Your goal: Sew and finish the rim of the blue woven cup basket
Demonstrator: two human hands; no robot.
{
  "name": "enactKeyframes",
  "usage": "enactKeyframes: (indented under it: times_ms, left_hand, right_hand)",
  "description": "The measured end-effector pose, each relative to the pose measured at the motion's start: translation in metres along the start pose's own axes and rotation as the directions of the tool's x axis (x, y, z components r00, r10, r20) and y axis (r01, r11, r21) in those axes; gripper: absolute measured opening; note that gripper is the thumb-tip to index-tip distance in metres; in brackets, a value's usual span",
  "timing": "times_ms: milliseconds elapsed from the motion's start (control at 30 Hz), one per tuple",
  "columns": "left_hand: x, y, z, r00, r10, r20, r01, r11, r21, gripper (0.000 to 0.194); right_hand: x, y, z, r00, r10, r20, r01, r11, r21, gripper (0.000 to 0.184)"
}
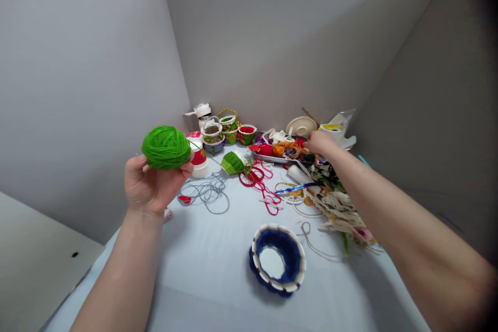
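Observation:
My left hand [157, 189] is raised at the left, its fingers curled round a bright green ball of yarn [166, 148]. A thin strand runs from the ball toward the right. My right hand [322, 143] reaches to the back right, over the right end of a metal tray [278, 158] heaped with red, orange and dark yarn [278, 150]; its fingers are mostly hidden. Near the front of the table stands a dark blue woven basket [277, 259] with a white rim and white bottom. A small green and white basket [234, 162] lies tilted in the middle.
Several small decorated baskets [213, 134] stand at the back beside a white-capped bottle [202, 111]. Grey cord [210, 194], red-handled scissors [251, 176], red yarn [272, 202] and a blue pen [298, 188] lie mid-table. Lace and artificial flowers [346, 212] pile up under my right forearm. Grey walls enclose the table.

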State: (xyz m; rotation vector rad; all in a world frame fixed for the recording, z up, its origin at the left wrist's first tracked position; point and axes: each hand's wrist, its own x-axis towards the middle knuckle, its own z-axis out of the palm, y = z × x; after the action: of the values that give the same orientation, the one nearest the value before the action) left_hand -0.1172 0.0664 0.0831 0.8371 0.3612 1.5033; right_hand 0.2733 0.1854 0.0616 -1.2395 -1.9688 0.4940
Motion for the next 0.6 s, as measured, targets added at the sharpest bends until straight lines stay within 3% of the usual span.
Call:
enactKeyframes:
  times_ms: [133, 167, 200, 267, 333, 433, 500, 533, 600]
  left_hand:
    - [-0.006, -0.005, 0.008, 0.980, -0.200, -0.021, 0.199, 0.951, 0.236, 0.014]
    - [-0.009, -0.005, 0.012, 0.968, -0.250, -0.006, 0.241, 0.926, 0.291, 0.018]
    - [-0.012, -0.006, 0.017, 0.961, -0.275, 0.012, 0.256, 0.906, 0.337, 0.023]
    - [-0.017, -0.007, 0.024, 0.973, -0.228, 0.035, 0.198, 0.902, 0.385, 0.028]
    - [-0.018, -0.009, 0.026, 0.997, -0.073, 0.010, 0.063, 0.913, 0.404, 0.030]
    - [-0.008, -0.020, 0.018, 0.974, 0.209, -0.088, -0.139, 0.858, 0.494, 0.036]
    - [0.003, -0.030, 0.008, 0.923, 0.361, -0.132, -0.202, 0.749, 0.632, 0.046]
    - [0.008, -0.035, 0.004, 0.907, 0.401, -0.125, -0.200, 0.673, 0.712, 0.050]
    - [0.014, -0.041, 0.001, 0.952, 0.303, -0.044, -0.134, 0.541, 0.830, 0.053]
  right_hand:
    - [0.009, -0.059, 0.047, 0.995, 0.031, -0.093, -0.030, 0.999, 0.011, 0.040]
    - [0.009, -0.081, 0.063, 0.998, -0.009, -0.067, 0.013, 0.997, 0.070, 0.044]
    - [0.006, -0.103, 0.079, 0.996, -0.087, -0.002, 0.085, 0.965, 0.249, 0.047]
    - [-0.003, -0.144, 0.109, 0.961, -0.235, 0.149, 0.124, 0.841, 0.526, 0.054]
    - [-0.017, -0.172, 0.129, 0.938, -0.249, 0.242, 0.057, 0.798, 0.600, 0.053]
    - [-0.036, -0.190, 0.131, 0.950, -0.182, 0.254, 0.058, 0.902, 0.427, 0.032]
    - [-0.040, -0.193, 0.119, 0.914, -0.268, 0.306, 0.207, 0.954, 0.217, 0.019]
    - [-0.039, -0.193, 0.111, 0.876, -0.327, 0.353, 0.298, 0.945, 0.137, 0.017]
    - [-0.031, -0.191, 0.093, 0.827, -0.405, 0.390, 0.413, 0.908, 0.068, 0.018]
